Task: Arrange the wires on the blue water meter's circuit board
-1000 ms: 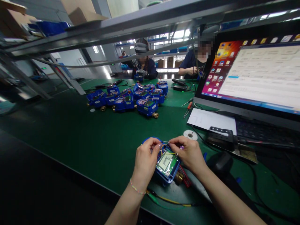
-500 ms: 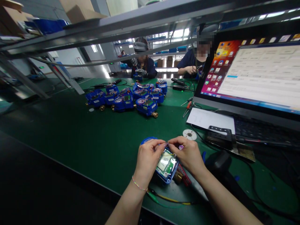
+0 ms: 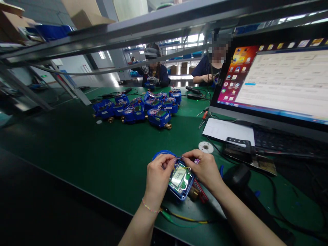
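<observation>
Green matting covers the bench [image 3: 77,143], and nearest its front edge both hands close on a blue meter [image 3: 180,181] lying between them. Its open top shows a green circuit board with a pale display screen, and a brass fitting juts out below the right hand. The left hand [image 3: 159,176] curls over the meter's left side, fingers pinched at its upper edge; the right hand [image 3: 205,169] pinches thin wires at the same edge, a small purple part beside its knuckles. What the fingertips grip is too small to make out, and the display's reading is blurred. Compared with a second ago, the display has gone pale and the meter sits slightly more tilted. Beyond the right hand lie a white disc [image 3: 205,147], a paper sheet [image 3: 228,130] and a monitor [image 3: 276,82]; beyond the left, a cluster of blue meters [image 3: 138,109], then two seated people.
</observation>
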{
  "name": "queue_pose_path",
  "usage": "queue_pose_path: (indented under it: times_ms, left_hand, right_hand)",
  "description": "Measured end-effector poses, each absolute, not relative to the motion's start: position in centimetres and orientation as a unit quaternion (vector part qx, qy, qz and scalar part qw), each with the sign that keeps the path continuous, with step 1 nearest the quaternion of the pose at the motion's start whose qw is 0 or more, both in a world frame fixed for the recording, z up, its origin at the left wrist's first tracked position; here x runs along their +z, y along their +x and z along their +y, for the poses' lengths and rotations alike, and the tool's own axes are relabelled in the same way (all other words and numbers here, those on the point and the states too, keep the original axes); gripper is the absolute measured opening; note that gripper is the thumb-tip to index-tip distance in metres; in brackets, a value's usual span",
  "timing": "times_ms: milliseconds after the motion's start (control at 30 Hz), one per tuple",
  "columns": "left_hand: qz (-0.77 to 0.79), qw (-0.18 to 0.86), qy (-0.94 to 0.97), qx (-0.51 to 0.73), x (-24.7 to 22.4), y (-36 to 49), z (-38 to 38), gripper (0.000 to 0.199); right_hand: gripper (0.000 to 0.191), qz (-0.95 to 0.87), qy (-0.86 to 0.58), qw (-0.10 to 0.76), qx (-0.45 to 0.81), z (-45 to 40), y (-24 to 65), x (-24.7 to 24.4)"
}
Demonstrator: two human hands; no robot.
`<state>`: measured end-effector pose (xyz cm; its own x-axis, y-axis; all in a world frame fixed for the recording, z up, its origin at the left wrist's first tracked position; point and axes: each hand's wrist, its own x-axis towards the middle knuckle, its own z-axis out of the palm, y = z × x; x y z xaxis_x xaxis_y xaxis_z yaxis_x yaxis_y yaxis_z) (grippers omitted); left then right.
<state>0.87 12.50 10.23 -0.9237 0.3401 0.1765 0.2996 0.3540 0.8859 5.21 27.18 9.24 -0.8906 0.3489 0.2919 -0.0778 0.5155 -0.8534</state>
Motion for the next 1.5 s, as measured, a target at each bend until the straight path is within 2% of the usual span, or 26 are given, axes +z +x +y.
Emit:
queue_pose_path:
  times_ms: [533,700,1233,1400,1500]
  left_hand:
    - [0.816,0.003,0.194,0.544,10.50,0.81,12.61,0.005]
    - [0.839,-0.004,0.229,0.494,10.61,0.82,12.48,0.010]
    - [0.886,-0.128,0.315,0.317,10.45,1.28,12.71,0.016]
    - [0.888,-0.109,0.307,0.326,10.58,1.17,12.76,0.018]
    - [0.874,-0.062,0.283,0.389,10.67,1.03,12.59,0.017]
  right_hand:
    - [0.010,-0.847,-0.087,0.210,0.481,27.11,5.17,9.46]
    - [0.010,-0.847,-0.092,0.205,0.482,27.14,5.13,9.37]
    - [0.014,-0.818,-0.076,0.217,0.528,27.00,5.14,9.36]
    - [0.013,-0.843,-0.068,0.210,0.490,27.31,5.16,9.11]
    - [0.012,-0.841,-0.063,0.192,0.502,27.65,5.15,8.84]
